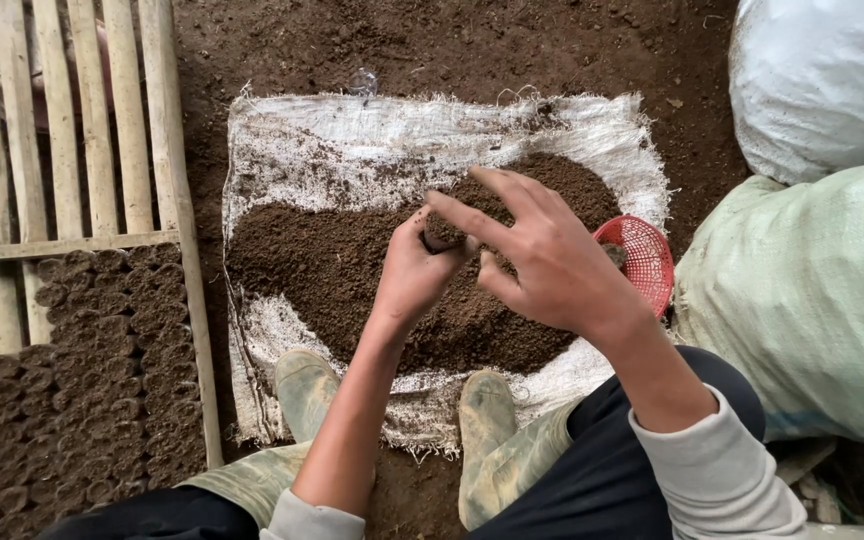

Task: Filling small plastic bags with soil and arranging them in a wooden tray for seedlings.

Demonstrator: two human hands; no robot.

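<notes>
Soil-filled pot (444, 234) sits gripped in the left hand (414, 272), while the right hand (542, 255) presses its spread fingers onto it, above the soil heap (352, 270) on white sacking (292, 150).

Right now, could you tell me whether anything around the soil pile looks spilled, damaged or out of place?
Only small things: the white woven sheet under the soil pile has frayed edges, with soil scattered over its bare parts. The red mesh basket lies tilted at the pile's right edge.
</notes>
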